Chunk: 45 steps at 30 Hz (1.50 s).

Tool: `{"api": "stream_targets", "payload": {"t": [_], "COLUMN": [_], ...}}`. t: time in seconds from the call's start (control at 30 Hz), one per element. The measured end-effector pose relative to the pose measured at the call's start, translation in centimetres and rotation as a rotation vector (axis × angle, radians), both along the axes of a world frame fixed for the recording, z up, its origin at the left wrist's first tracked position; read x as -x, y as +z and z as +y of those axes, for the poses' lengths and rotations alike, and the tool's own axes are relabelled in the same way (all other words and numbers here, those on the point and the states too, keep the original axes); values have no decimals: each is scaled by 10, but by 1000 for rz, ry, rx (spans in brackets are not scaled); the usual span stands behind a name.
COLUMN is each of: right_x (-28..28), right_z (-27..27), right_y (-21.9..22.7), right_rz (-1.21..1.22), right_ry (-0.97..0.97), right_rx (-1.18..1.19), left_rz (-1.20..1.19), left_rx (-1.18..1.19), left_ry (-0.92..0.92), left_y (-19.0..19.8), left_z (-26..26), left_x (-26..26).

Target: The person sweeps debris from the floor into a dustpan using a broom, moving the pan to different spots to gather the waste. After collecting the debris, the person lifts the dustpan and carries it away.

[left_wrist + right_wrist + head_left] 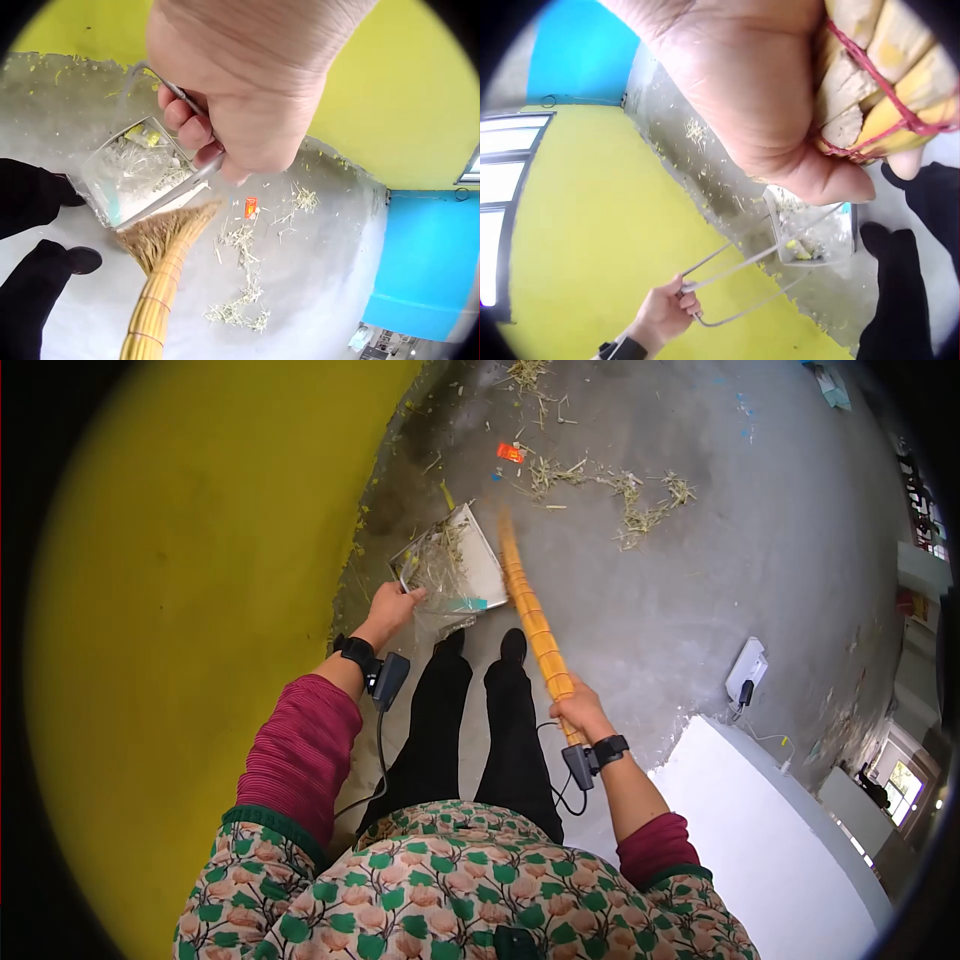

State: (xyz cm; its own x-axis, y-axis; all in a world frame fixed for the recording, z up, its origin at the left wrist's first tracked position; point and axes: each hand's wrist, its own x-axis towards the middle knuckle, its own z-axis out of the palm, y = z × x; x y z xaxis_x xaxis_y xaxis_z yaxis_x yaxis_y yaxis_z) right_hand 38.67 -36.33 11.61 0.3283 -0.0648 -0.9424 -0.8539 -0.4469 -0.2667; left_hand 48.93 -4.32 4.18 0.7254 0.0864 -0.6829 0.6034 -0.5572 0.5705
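Note:
My left hand (393, 612) grips the thin metal handle (189, 182) of a dustpan (487, 565). Inside the pan lie clear plastic, straw and yellow scraps, best seen in the left wrist view. My right hand (582, 710) is wrapped round the bound stalks of a straw broom (535, 622). In the left wrist view the broom's bristles (161, 232) are right at the pan's edge. Beyond the pan, loose straw (640, 520) and an orange wrapper (510, 452) lie on the grey floor.
A yellow wall (200, 610) runs along the left side. My shoes (513, 645) stand just behind the dustpan. To the right are a white power strip (747, 665) with cables and a white block-like surface (770, 830). A blue wall section (424, 255) rises farther off.

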Motion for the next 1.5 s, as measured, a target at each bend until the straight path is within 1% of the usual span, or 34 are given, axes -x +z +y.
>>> {"api": "stream_targets", "payload": {"t": [0.03,0.07,0.13,0.2,0.23,0.27,0.3,0.33,0.37,0.4,0.47,0.5,0.57,0.6,0.67,0.7,0.8,0.83,0.87,0.9,0.97,1.0,1.03,1.07,1.1,1.17,1.2,1.23,1.27,1.33,1.4,1.43,1.47,1.5], "right_x": [-6,-10,-12,-20,-26,-25,-27,-27,-13,-9,-8,-4,1,1,-5,-8,-19,-22,-23,-15,-4,1,8,11,6,-11,-20,-28,-33,-37,-29,-26,-18,-13], "right_z": [-6,-15,-24,-18,-14,-4,15,33,37,44,56,55,44,36,20,17,24,33,33,29,17,7,-4,-14,-18,-24,-26,-29,-32,-39,-45,-47,-52,-53], "right_y": [4,-6,-38,-69,-72,-74,-69,-53,-73,-67,-29,-17,4,10,16,13,29,44,63,66,89,97,96,95,105,130,129,122,115,97,87,106,118,139], "right_rz": [-34,-37,-69,-25,16,45,73,96,98,130,145,137,-7,-26,-116,-143,-176,-181,-115,-175,-154,-150,-196,-241,-253,-239,-257,-305,-348,-318,-304,-251,-259,-284], "right_ry": [-12,-11,-175,-208,-240,-232,-221,-287,-256,-313,-294,-287,-90,-84,41,70,143,142,152,219,180,157,172,183,182,219,217,268,317,323,402,367,315,317], "right_rx": [57,52,111,98,90,50,9,-36,-160,-242,-330,-330,-269,-272,-120,-27,18,17,-11,-65,-250,-296,-309,-322,-330,-58,-60,0,64,54,-58,-182,-260,-216], "left_rz": [2,-1,0,28,53,49,29,8,-1,9,5,14,21,2,-42,-47,-78,-85,-90,-105,-129,-127,-148,-156,-158,-177,-185,-183,-196,-199,-214,-235,-247,-227], "left_rx": [15,10,6,-43,-87,-85,-44,-3,-3,20,48,12,-65,-66,-93,-106,-140,-138,-136,-138,-133,-118,-125,-74,-21,-40,-52,-19,-18,-39,-22,-22,-23,-27], "left_ry": [40,41,45,33,22,17,64,113,113,111,119,91,43,47,44,49,45,60,76,90,151,188,191,255,316,317,322,365,358,360,381,374,368,377], "left_y": [2,3,3,6,7,7,6,3,0,-3,3,12,38,45,60,75,80,91,102,104,116,125,129,132,135,147,152,157,160,161,158,159,159,159], "left_z": [5,11,23,30,31,33,36,38,39,39,35,31,27,27,27,24,23,18,13,12,10,9,10,10,9,3,-2,-8,-13,-23,-31,-35,-37,-38], "left_x": [0,-2,-4,-3,-4,-4,0,2,5,9,14,15,17,20,24,24,26,23,22,22,21,21,22,21,23,24,22,22,21,20,19,18,21,24]}}
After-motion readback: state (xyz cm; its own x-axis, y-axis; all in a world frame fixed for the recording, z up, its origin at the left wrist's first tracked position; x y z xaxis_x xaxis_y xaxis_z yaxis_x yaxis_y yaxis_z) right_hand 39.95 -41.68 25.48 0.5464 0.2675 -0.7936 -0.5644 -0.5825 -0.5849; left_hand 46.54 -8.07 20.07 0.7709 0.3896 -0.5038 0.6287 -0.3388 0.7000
